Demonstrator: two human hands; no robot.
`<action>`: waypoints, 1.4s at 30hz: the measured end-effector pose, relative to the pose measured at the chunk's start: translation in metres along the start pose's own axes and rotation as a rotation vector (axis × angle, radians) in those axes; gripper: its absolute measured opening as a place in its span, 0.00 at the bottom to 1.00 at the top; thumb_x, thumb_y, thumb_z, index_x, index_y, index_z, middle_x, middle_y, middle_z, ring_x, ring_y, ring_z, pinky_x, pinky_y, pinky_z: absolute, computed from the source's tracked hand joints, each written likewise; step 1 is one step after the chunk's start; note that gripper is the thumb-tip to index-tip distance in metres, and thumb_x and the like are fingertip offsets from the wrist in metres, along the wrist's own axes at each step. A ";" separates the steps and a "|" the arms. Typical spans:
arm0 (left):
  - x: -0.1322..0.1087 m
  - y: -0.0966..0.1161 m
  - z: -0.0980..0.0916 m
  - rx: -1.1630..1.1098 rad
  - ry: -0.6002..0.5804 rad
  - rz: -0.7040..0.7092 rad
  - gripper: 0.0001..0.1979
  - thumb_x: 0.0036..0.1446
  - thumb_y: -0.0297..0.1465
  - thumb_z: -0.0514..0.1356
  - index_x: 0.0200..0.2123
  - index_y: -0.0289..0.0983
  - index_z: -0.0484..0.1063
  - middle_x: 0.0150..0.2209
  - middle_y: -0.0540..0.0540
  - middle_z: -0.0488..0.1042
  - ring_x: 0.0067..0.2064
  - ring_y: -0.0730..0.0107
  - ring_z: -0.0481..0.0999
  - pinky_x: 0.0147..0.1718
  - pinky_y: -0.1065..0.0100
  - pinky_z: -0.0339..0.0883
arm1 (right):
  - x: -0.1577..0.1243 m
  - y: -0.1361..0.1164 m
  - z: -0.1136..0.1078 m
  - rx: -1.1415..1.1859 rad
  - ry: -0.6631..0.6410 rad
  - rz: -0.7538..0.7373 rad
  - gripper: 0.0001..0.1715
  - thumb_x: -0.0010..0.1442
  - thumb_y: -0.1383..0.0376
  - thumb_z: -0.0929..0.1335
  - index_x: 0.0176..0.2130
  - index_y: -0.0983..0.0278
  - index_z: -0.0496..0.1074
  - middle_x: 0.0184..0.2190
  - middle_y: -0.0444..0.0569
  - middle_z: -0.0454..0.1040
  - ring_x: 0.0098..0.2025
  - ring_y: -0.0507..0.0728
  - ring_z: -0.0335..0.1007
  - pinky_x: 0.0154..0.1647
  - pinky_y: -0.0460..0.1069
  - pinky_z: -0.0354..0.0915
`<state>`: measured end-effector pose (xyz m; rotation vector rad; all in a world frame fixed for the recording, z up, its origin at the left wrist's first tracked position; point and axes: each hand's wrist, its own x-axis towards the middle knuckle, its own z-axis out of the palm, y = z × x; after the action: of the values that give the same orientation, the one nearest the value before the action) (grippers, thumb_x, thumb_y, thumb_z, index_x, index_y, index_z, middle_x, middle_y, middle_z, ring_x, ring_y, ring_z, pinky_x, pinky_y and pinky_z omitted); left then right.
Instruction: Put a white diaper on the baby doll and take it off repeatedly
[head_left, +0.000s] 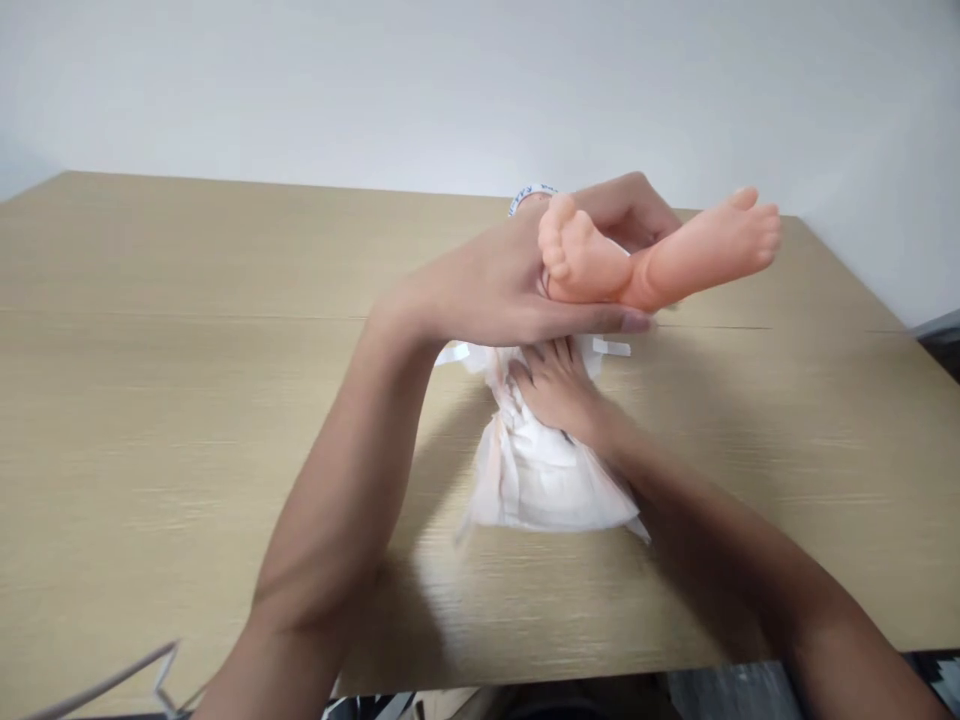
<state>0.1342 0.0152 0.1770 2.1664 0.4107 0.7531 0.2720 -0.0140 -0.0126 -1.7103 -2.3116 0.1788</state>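
My left hand (517, 270) is wrapped round the legs of a baby doll (697, 250) and holds them up above the table. The doll's two feet point toward me and to the right; most of its body is hidden behind that hand. Below, a white diaper (555, 480) lies unfolded on the table, with its tabs spread at the far end. My right hand (559, 390) rests flat on the diaper's middle, fingers stretched away from me and their tips partly hidden under my left hand.
The light wooden table (187, 400) reaches back to a pale wall (300, 90). A patterned white band (532, 195) shows behind my left hand. A thin bent metal piece (120, 680) stands at the near left edge. A dark object (941, 345) is beyond the right edge.
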 end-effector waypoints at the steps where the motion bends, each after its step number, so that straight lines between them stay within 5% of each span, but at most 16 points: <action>1: 0.000 0.002 0.000 -0.013 -0.007 -0.023 0.18 0.63 0.34 0.75 0.54 0.41 0.78 0.54 0.49 0.85 0.60 0.49 0.85 0.52 0.58 0.81 | 0.008 0.004 0.002 -0.002 0.002 -0.019 0.31 0.80 0.61 0.59 0.72 0.73 0.69 0.74 0.68 0.68 0.79 0.78 0.57 0.82 0.75 0.45; 5: -0.001 0.003 -0.004 -0.061 -0.076 -0.021 0.17 0.66 0.30 0.72 0.55 0.37 0.77 0.56 0.47 0.84 0.62 0.49 0.84 0.55 0.57 0.80 | 0.036 0.018 0.014 0.065 0.020 -0.046 0.29 0.80 0.58 0.59 0.71 0.65 0.71 0.66 0.61 0.78 0.74 0.76 0.65 0.77 0.73 0.56; 11: -0.002 -0.005 -0.008 -0.040 -0.146 0.052 0.20 0.67 0.37 0.73 0.57 0.36 0.76 0.58 0.42 0.84 0.59 0.53 0.85 0.55 0.60 0.79 | 0.047 0.031 0.013 0.118 0.080 -0.013 0.29 0.80 0.53 0.62 0.71 0.61 0.71 0.68 0.56 0.78 0.71 0.73 0.70 0.75 0.67 0.61; 18: -0.004 -0.006 -0.003 -0.016 -0.144 0.109 0.21 0.68 0.35 0.72 0.60 0.37 0.74 0.60 0.42 0.82 0.61 0.54 0.83 0.57 0.61 0.77 | -0.018 0.026 -0.012 0.155 0.060 -0.163 0.28 0.81 0.52 0.63 0.69 0.59 0.74 0.72 0.54 0.73 0.77 0.68 0.63 0.80 0.66 0.57; 22: -0.007 -0.005 -0.004 -0.046 -0.114 0.162 0.19 0.69 0.33 0.71 0.60 0.36 0.74 0.59 0.43 0.83 0.60 0.59 0.83 0.58 0.61 0.75 | -0.062 0.021 -0.017 0.134 -0.023 -0.235 0.36 0.80 0.49 0.64 0.79 0.55 0.61 0.79 0.54 0.64 0.80 0.66 0.57 0.83 0.70 0.49; 28: -0.018 -0.008 -0.003 0.073 -0.050 0.124 0.19 0.67 0.35 0.72 0.57 0.38 0.77 0.58 0.42 0.82 0.58 0.56 0.81 0.59 0.56 0.75 | -0.058 0.029 -0.020 0.157 -0.026 -0.292 0.37 0.79 0.51 0.65 0.79 0.56 0.59 0.80 0.56 0.61 0.82 0.65 0.52 0.84 0.69 0.46; 32: -0.027 -0.014 0.004 0.084 -0.016 0.084 0.22 0.65 0.40 0.73 0.58 0.40 0.77 0.55 0.41 0.83 0.57 0.52 0.82 0.59 0.54 0.76 | -0.060 0.033 -0.015 0.246 0.186 -0.218 0.28 0.76 0.53 0.69 0.68 0.61 0.70 0.67 0.59 0.77 0.71 0.69 0.69 0.76 0.69 0.60; 36: -0.035 -0.016 0.015 0.099 0.037 0.068 0.21 0.65 0.44 0.73 0.55 0.40 0.78 0.56 0.41 0.83 0.57 0.53 0.82 0.59 0.55 0.76 | -0.075 0.036 -0.015 0.419 0.616 -0.142 0.17 0.73 0.56 0.73 0.56 0.58 0.70 0.50 0.54 0.81 0.54 0.66 0.80 0.60 0.66 0.76; 39: -0.040 -0.019 0.025 0.111 0.072 0.052 0.22 0.64 0.45 0.73 0.55 0.39 0.78 0.57 0.40 0.83 0.58 0.53 0.82 0.59 0.56 0.75 | -0.082 0.034 -0.022 0.477 0.832 -0.177 0.26 0.71 0.58 0.75 0.62 0.56 0.65 0.56 0.56 0.77 0.60 0.68 0.78 0.61 0.69 0.77; 42: -0.046 -0.025 0.036 0.109 0.072 0.045 0.24 0.64 0.45 0.73 0.57 0.40 0.77 0.58 0.40 0.82 0.59 0.53 0.81 0.60 0.54 0.74 | -0.081 0.028 -0.030 0.501 0.863 -0.189 0.42 0.71 0.57 0.76 0.73 0.52 0.55 0.69 0.60 0.68 0.71 0.72 0.69 0.68 0.74 0.73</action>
<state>0.1208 -0.0133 0.1221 2.2618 0.4508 0.8537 0.3282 -0.0840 -0.0012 -1.0166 -1.5835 -0.0244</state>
